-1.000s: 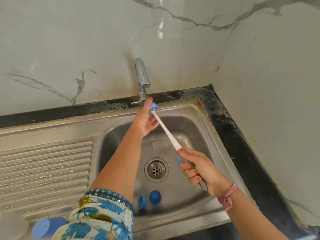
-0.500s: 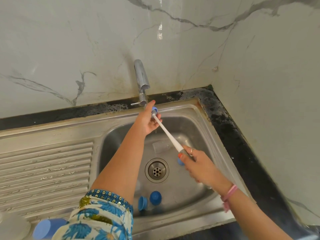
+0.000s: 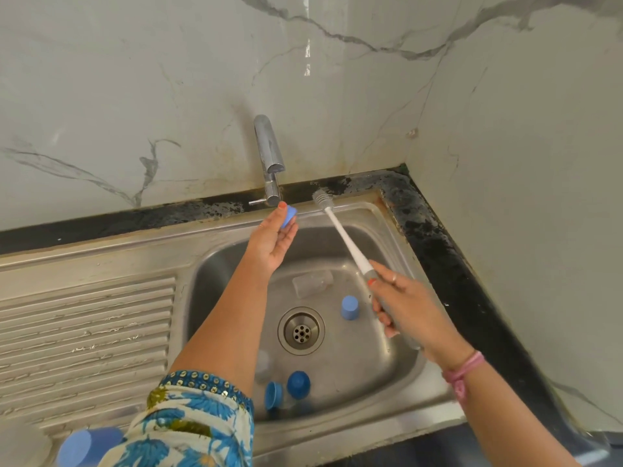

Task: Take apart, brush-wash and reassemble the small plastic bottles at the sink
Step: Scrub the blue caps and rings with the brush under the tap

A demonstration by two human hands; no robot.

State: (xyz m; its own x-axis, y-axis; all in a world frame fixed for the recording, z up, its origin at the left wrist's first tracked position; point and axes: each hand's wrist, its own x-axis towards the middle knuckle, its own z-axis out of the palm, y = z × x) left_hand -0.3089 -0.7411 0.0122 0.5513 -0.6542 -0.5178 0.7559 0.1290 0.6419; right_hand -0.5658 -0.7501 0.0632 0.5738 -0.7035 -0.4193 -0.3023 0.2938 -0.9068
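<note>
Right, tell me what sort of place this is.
Likely a home kitchen corner: a steel sink with a ribbed drainboard, a tap on a dark counter, and marble-look wall tiles.

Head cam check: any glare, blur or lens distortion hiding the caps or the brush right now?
Head view: wide-angle bend curves the sink rim; a glare streak sits on the wall, away from the work; the left hand, its blue cap and the brush read sharp; the blue cup at the lower-left edge is blurred.

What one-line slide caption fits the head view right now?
Left hand pinches a blue cap under the tap; right hand holds the bottle brush clear over the sink.
</note>
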